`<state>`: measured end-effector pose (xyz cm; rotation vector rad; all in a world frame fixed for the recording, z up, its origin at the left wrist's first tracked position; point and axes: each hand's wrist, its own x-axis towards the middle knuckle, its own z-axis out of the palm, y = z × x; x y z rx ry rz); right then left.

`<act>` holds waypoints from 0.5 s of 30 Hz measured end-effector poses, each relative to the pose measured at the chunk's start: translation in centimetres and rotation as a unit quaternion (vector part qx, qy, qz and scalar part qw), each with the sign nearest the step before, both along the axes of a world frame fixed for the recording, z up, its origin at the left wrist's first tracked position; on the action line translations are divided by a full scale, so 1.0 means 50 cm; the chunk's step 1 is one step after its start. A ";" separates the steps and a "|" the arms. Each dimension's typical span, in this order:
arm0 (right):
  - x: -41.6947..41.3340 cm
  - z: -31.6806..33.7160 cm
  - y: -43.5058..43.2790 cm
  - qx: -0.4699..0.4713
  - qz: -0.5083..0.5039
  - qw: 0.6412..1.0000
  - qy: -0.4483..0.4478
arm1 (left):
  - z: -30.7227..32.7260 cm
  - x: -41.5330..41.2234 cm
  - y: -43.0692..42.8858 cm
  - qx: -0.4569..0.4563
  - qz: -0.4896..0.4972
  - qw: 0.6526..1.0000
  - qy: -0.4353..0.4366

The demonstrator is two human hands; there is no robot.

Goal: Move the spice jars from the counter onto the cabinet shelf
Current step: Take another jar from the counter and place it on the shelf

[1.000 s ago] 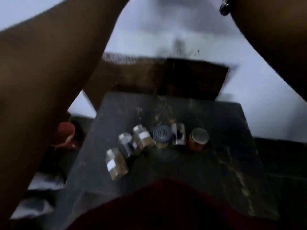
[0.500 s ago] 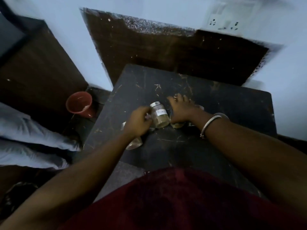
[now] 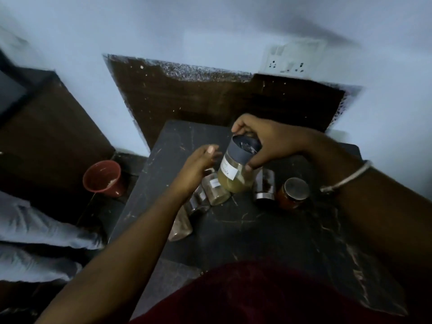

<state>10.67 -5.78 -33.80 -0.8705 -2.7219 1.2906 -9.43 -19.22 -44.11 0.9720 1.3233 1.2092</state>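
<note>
Gripping lid (image 3: 243,150) | right hand (image 3: 268,142) on top | spice jar (image 3: 235,177) hangs beneath

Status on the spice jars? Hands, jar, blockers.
Right hand grips grey-lidded jar by the lid, held up, tilted. Left hand over small jars, grip unclear. Five jars left on counter. Shelf not in view.

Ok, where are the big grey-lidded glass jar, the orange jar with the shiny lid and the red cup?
Big grey-lidded glass jar (image 3: 236,181): head view, glass body.
Orange jar with shiny metal lid (image 3: 295,190): head view, lid centre.
Red plastic cup (image 3: 118,187): head view, outer wall.
</note>
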 end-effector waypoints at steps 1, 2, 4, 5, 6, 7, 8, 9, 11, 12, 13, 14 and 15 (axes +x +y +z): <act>0.015 0.051 -0.010 -0.026 0.028 0.998 0.053 | 0.050 0.013 0.011 0.019 -0.046 0.997 -0.066; 0.029 0.085 -0.024 -0.050 0.051 0.991 0.112 | 0.091 0.029 0.012 0.035 -0.087 0.987 -0.131; 0.058 0.137 -0.050 -0.098 0.083 0.968 0.216 | 0.175 0.069 0.018 0.046 -0.139 0.957 -0.252; 0.066 0.153 -0.061 -0.124 0.092 0.952 0.264 | 0.208 0.090 0.018 0.056 -0.157 0.940 -0.298; 0.070 0.171 -0.071 -0.137 0.088 0.934 0.318 | 0.239 0.110 0.020 0.073 -0.170 0.928 -0.323; 0.072 0.180 -0.082 -0.148 0.075 0.913 0.373 | 0.263 0.128 0.018 0.087 -0.174 0.924 -0.328; 0.076 0.190 -0.089 -0.152 0.051 0.890 0.428 | 0.289 0.145 0.017 0.104 -0.175 0.926 -0.318; 0.077 0.194 -0.097 -0.145 0.024 0.868 0.474 | 0.310 0.160 0.015 0.122 -0.175 0.927 -0.308; 0.077 0.201 -0.107 -0.099 -0.029 0.835 0.541 | 0.343 0.185 0.009 0.148 -0.175 0.925 -0.304; 0.076 0.203 -0.112 -0.080 -0.051 0.819 0.566 | 0.354 0.193 0.005 0.154 -0.175 0.921 -0.312; 0.076 0.208 -0.117 -0.071 -0.067 0.803 0.588 | 0.364 0.201 0.003 0.159 -0.173 0.918 -0.321; 0.076 0.213 -0.121 -0.071 -0.077 0.789 0.606 | 0.372 0.208 0.000 0.163 -0.168 0.916 -0.327; 0.075 0.218 -0.125 -0.076 -0.080 0.777 0.619 | 0.377 0.214 -0.002 0.165 -0.159 0.915 -0.331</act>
